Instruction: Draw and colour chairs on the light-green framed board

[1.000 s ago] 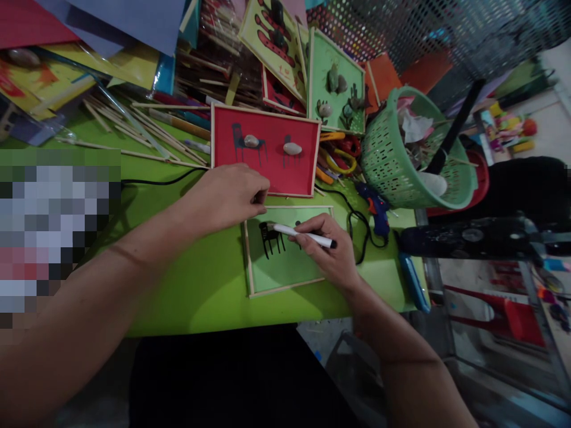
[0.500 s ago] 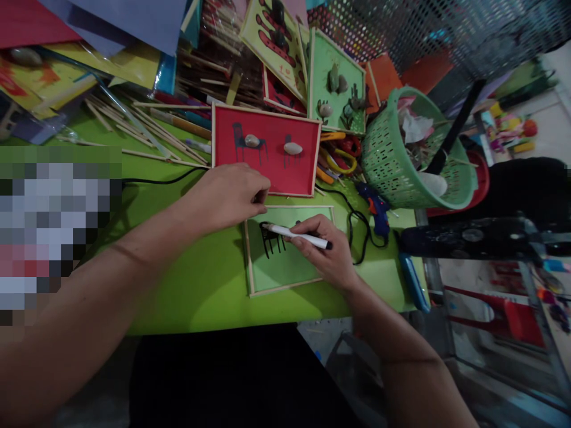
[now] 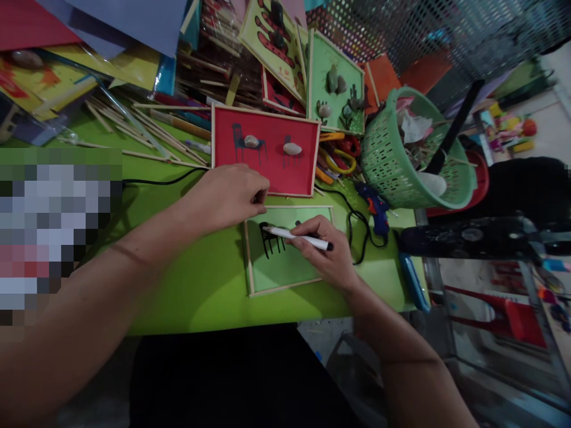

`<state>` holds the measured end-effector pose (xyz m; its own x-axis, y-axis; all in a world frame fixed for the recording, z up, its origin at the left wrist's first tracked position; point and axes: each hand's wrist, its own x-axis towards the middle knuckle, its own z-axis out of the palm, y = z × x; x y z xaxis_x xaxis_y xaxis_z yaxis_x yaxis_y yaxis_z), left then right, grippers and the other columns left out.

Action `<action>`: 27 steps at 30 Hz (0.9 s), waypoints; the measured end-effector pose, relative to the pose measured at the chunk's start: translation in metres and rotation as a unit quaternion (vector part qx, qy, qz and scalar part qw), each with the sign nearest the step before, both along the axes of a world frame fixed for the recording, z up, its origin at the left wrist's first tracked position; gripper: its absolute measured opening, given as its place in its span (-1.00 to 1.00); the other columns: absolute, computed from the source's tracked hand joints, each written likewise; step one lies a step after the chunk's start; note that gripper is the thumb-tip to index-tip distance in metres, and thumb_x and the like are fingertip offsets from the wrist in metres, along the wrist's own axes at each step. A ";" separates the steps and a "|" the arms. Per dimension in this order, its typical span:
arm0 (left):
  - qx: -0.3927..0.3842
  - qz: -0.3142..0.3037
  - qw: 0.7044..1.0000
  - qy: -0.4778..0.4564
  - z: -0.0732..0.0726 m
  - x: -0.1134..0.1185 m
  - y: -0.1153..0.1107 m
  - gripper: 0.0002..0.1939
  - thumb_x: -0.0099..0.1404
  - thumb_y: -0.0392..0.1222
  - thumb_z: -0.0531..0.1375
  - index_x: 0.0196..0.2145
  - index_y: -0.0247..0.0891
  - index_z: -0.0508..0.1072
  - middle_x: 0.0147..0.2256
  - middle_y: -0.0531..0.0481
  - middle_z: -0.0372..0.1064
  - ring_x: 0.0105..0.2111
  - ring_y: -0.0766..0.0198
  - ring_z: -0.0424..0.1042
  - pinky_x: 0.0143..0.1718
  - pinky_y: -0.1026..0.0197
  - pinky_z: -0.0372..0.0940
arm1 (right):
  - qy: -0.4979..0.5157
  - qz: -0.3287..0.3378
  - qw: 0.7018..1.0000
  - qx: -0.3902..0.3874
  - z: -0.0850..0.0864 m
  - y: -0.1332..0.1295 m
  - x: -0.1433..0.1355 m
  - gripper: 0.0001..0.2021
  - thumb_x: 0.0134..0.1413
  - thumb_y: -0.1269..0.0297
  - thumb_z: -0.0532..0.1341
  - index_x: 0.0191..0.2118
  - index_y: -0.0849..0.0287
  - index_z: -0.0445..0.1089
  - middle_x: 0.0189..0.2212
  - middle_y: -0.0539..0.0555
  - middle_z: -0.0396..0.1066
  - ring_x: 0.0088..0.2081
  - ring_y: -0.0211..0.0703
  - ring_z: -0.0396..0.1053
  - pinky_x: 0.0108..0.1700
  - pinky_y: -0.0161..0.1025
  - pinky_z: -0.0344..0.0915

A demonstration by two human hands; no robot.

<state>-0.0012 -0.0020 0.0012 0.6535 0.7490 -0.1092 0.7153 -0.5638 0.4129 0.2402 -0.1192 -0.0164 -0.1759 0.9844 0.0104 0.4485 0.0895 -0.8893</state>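
Observation:
A white marker [image 3: 303, 237] with a dark end is pinched in my right hand [image 3: 325, 249]. Its tip touches the back of a black chair drawing [image 3: 270, 239] on a light green card [image 3: 285, 274] edged with thin wooden sticks. Part of a second dark mark shows just above my right fingers. My left hand [image 3: 232, 193] is closed, its fingers curled over the lower edge of a red framed card [image 3: 272, 169] and near the green card's top edge. What it may hold is hidden. The red card bears chair drawings with two stones glued on.
Behind lie more framed cards with stones [image 3: 336, 83], loose wooden sticks [image 3: 134, 131] and scissors [image 3: 339, 160]. At right stand a green basket [image 3: 379, 154] and a blue glue gun [image 3: 378, 208] with a black cord. A blue case [image 3: 414, 282] lies by the table's right edge.
The top of the drawn chair's back looks more filled with black. My right hand and the marker have barely shifted; my left hand stays in place.

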 end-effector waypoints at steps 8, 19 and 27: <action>-0.007 0.002 1.000 -0.001 0.001 0.000 0.000 -0.87 0.38 -0.18 0.27 -0.20 -0.21 0.63 -0.22 -0.10 0.60 -0.15 0.02 0.54 -0.23 0.12 0.21 | 0.010 -0.032 0.999 0.014 0.000 0.000 0.000 -0.82 0.30 0.11 0.41 -0.17 0.10 0.55 -0.42 -0.02 0.53 -0.45 -0.25 0.38 -0.41 -0.29 0.27; -0.005 0.007 1.000 -0.006 0.000 0.001 0.000 -0.88 0.35 -0.18 0.26 -0.24 -0.19 0.62 -0.25 -0.08 0.60 -0.16 0.01 0.55 -0.20 0.12 0.24 | 0.001 -0.024 1.000 0.014 -0.002 0.002 0.001 -0.78 0.30 0.04 0.41 -0.15 0.07 0.56 -0.39 -0.01 0.56 -0.44 -0.23 0.43 -0.40 -0.27 0.28; -0.003 0.010 1.000 0.000 -0.001 0.001 0.000 -0.88 0.35 -0.19 0.27 -0.22 -0.19 0.62 -0.22 -0.08 0.61 -0.14 0.01 0.56 -0.17 0.11 0.26 | -0.010 -0.006 1.000 0.018 -0.001 0.002 -0.001 -0.79 0.30 0.06 0.42 -0.13 0.08 0.56 -0.36 -0.01 0.59 -0.43 -0.25 0.42 -0.39 -0.28 0.32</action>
